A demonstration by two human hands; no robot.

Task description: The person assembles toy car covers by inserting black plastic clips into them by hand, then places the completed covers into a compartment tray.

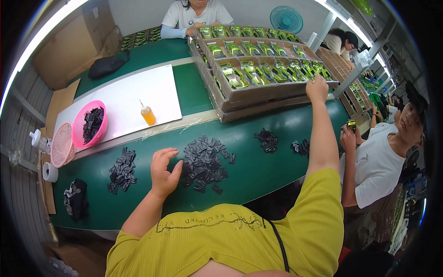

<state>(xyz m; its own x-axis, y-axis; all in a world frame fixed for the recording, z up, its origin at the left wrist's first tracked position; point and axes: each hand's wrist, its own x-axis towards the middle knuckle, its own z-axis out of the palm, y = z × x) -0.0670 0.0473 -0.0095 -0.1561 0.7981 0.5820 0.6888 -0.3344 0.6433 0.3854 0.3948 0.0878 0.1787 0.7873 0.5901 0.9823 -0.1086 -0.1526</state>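
Observation:
My right hand (pixel 317 90) is stretched out to the near right corner of a divided cardboard tray (pixel 272 93). Its fingers are closed round a bright green plastic part (pixel 321 74), partly hidden by the hand. Several rows of similar green parts sit in the tray's compartments, and the tray rests on another one. Fingers apart and curved, my left hand (pixel 164 171) hovers at the left edge of a big heap of small black plastic pieces (pixel 205 161). Nothing shows in its grasp.
Smaller black heaps lie on the green table (pixel 258 171). A white board (pixel 161 92) carries an orange-filled bottle (pixel 148 115); a pink bowl (pixel 102 131) and basket (pixel 59 147) stand left. One person (pixel 198 16) sits opposite, another (pixel 378 161) stands at right. A dark cloth (pixel 78 201) lies near left.

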